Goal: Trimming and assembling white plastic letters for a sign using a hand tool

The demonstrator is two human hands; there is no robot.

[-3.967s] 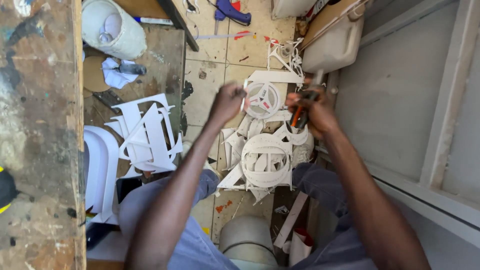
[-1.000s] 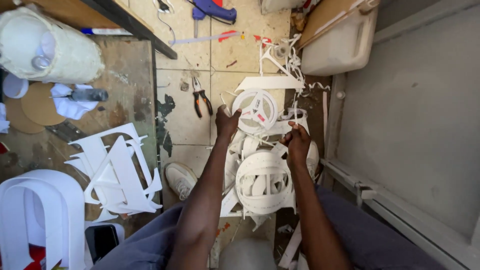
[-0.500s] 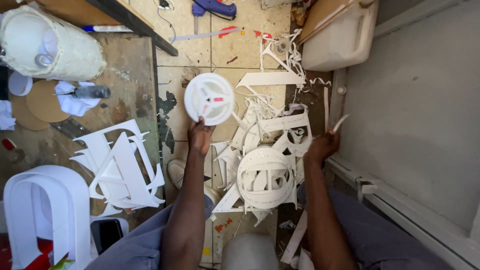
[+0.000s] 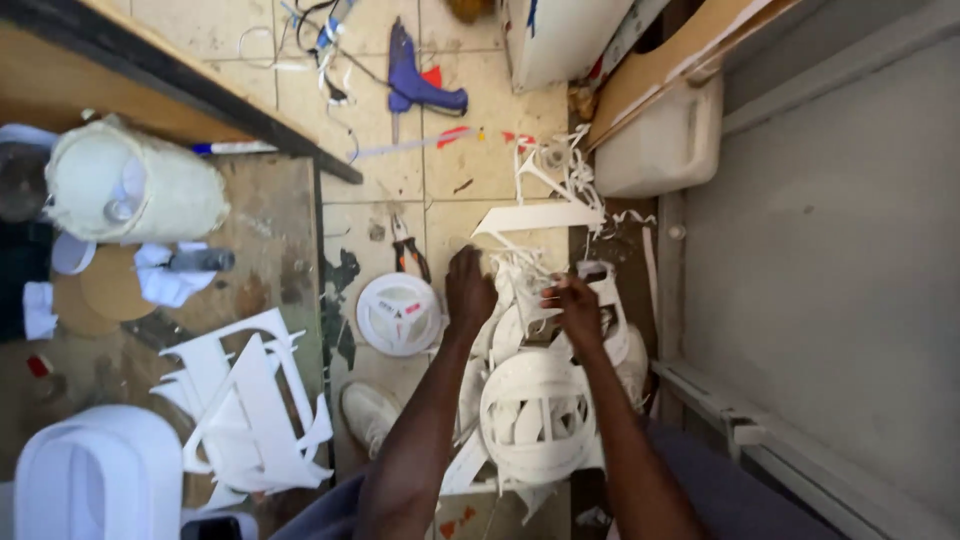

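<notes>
Pile of white cut-out pieces [image 4: 535,400] sits on the tiled floor [image 4: 460,150], between the knees, centre of view; largest item a round ring-shaped cut-out with bars across it, nearest the body; smaller curved scraps stacked at its far side. Left hand [image 4: 468,290] rests fingers-down on the far-left edge of the pile, fingers curled, apparently pressing rather than holding; grip not certain. Right hand [image 4: 575,312] closed, pinching a small white piece at the top of the pile.

Handling note (judgement): the pieces look thin and snag-prone; steady the stack with the left hand while the right lifts one piece straight up, so interlocked bars do not tear.

Round white disc [image 4: 400,314] lies flat on the floor just left of the left hand, apart from it; pliers [image 4: 406,252] just beyond it; blue glue gun [image 4: 415,85] far; more white cut-out shapes [image 4: 245,405] on the wooden counter [image 4: 265,215] at left; white tub [image 4: 665,140] far right.
</notes>
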